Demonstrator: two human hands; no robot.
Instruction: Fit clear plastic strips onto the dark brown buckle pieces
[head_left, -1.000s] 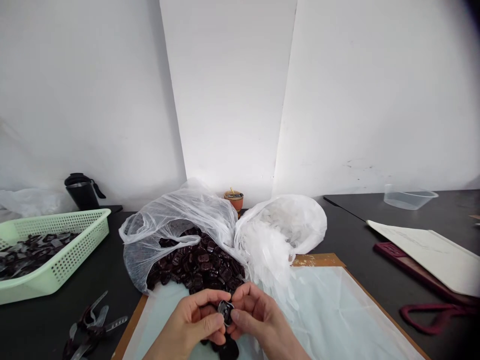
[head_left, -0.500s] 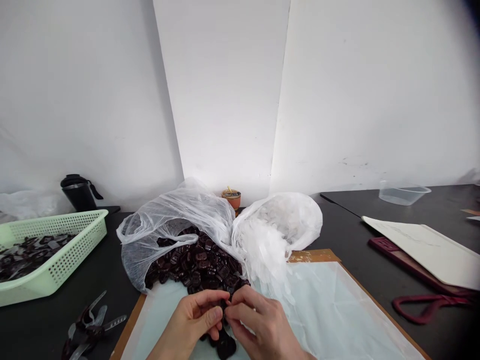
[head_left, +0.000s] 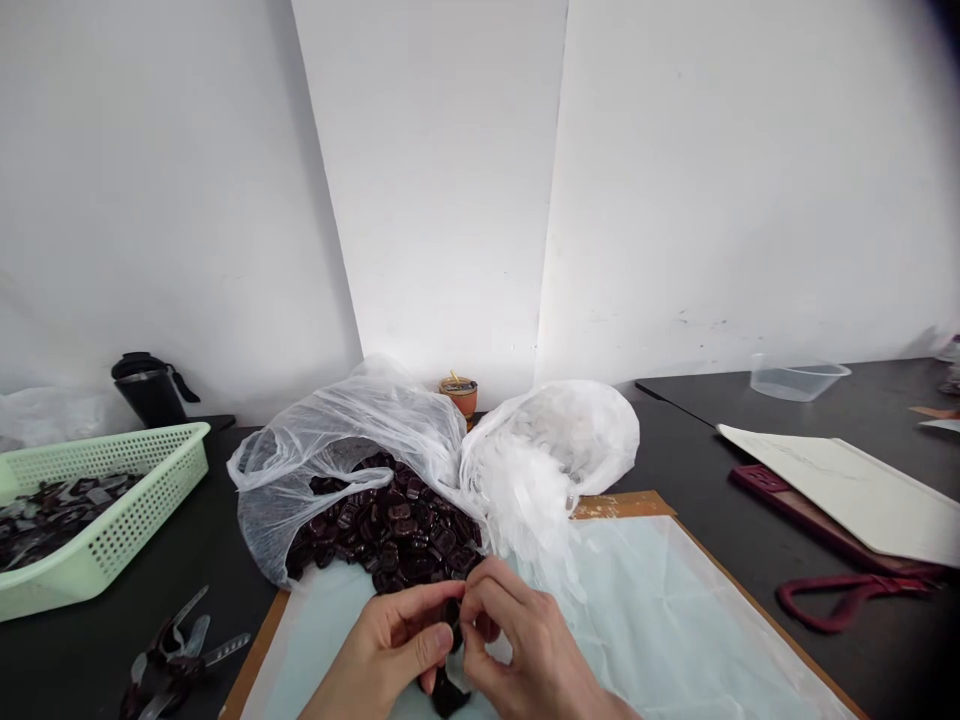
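My left hand is closed in a pinch on a small dark plastic piece, low in the middle of the view. Against it, my right hand has thumb and fingertips pressed together; what they hold is mostly hidden. More dark pieces lie under the hands. Just beyond them, a heap of glossy dark brown plastic pieces spills from a clear plastic bag. Beside it, thin translucent strips spill from a white plastic bag.
At left stand a pale green basket of dark and clear pieces and a black cup. Several dark pieces with clear straps lie nearer. A small orange pot stands behind the bags. Rightward are scissors, a notebook and a clear tub.
My right hand's fingers have shifted slightly up and curled, with a wider gap under the thumb. Both hands stay together at the dark piece. The whole view has shifted a little.
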